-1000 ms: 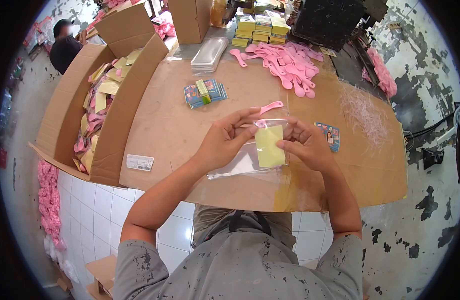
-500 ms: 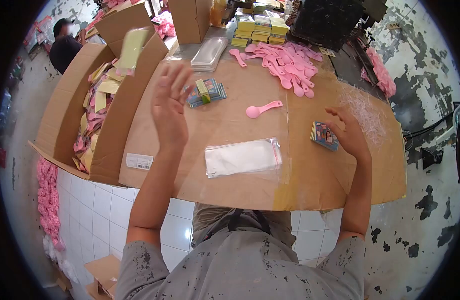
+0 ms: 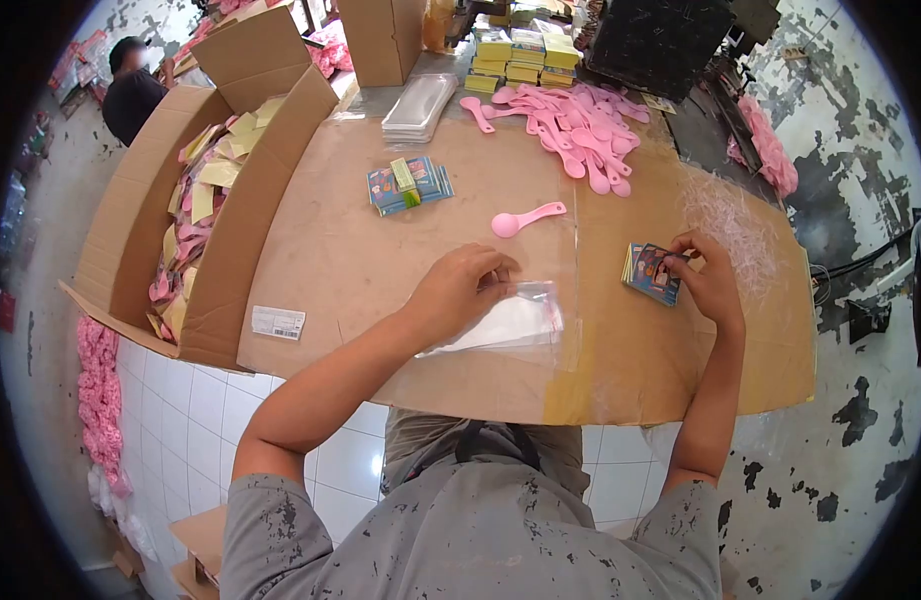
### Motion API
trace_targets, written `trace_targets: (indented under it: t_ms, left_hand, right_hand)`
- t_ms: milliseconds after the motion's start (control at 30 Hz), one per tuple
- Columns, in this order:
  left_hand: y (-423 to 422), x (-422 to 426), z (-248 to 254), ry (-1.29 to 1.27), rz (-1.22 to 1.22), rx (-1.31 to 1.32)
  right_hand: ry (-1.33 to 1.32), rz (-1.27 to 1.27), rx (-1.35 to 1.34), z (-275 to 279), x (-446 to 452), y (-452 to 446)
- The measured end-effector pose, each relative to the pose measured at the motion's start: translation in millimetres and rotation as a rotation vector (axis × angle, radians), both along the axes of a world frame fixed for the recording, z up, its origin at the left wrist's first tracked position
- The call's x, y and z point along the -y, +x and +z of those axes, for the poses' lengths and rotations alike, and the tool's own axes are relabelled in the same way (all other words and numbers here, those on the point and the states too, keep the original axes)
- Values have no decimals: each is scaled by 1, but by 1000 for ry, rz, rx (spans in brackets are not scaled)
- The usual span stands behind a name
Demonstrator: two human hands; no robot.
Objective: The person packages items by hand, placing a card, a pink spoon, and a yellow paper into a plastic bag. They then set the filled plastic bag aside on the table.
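Observation:
My left hand (image 3: 462,287) is over the left part of a pile of clear plastic bags (image 3: 525,318), fingers bent and a gap showing between them and the thumb. It hides part of the pile, and I cannot tell if it touches the top bag. At the right, my right hand (image 3: 708,275) pinches the edge of a printed card (image 3: 662,265) on top of a small card stack (image 3: 635,282). Between the hands, a little farther back, lies a single pink spoon (image 3: 525,219). A banded bundle of blue cards (image 3: 410,186) rests farther left.
A cardboard box (image 3: 270,165) at the left holds yellow cards and pink spoons in bags. Behind are a heap of pink spoons (image 3: 580,130), more clear bags (image 3: 418,110) and stacked yellow card bundles (image 3: 520,60). Clear shreds (image 3: 740,235) lie right. Another person (image 3: 132,90) sits far left.
My left hand has come down and right to the plastic bags. A packet in the air over the box is no longer there. My right hand has closed on the top card.

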State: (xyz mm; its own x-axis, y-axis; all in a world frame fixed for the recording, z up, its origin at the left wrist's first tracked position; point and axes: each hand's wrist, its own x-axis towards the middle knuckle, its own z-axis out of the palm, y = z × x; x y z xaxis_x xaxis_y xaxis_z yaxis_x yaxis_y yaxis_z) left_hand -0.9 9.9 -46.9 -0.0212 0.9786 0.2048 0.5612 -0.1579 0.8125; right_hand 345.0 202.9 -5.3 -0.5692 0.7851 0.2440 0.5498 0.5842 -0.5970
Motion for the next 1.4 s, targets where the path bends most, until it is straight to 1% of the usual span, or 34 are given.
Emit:
trace_targets:
  t_ms: [100,200,267,367,500,567,600,667,767,867,900,967,1067,1167,1267,1300,1367,1400]
  left_hand:
    - [-2,-1,-4,124,3,-133]
    - [-4,-2,-6,226,-35,-217]
    - [1,0,0,174,-33,-108]
    - [-2,1,1,101,-32,127]
    - [-14,1,4,-49,-101,593]
    - [-16,2,12,-69,-118,744]
    - [-17,3,17,-80,-128,819]
    - [-16,4,22,-83,-142,849]
    - [-13,5,19,-87,-151,845]
    - [-9,6,20,-102,-117,754]
    - [-8,7,21,-109,-99,715]
    - [-7,8,20,-99,-93,728]
    - [-7,9,19,-89,-113,717]
    - [-4,11,19,-84,-145,657]
    - [-3,12,18,-70,-168,623]
    - [-2,12,18,-64,-177,619]
    - [-2,11,18,-39,-112,640]
    - [-2,11,18,-25,-77,651]
  right_hand:
    - [-67,22,-30,10,8,-1]
    - [-664,223,-504,9,34,-23]
    - [-786,498,-499,-4,47,-47]
    - [-585,633,-221,-14,68,-80]
    - [-504,609,-170,-17,72,-87]
    - [-496,620,-172,-8,67,-83]
    - [-502,543,-171,-2,64,-80]
    - [-516,390,-169,10,61,-77]
    - [-417,202,-306,18,71,-93]
    - [-395,219,-494,16,74,-105]
    - [-349,246,-481,16,75,-107]
    - [-256,297,-452,20,78,-111]
    - [-67,389,-193,37,84,-115]
    - [62,493,-147,38,85,-123]
    - [-159,473,-224,30,95,-134]
    - [-215,419,-261,28,95,-134]
    - [-327,312,-337,22,93,-136]
    - [-342,304,-386,16,89,-135]
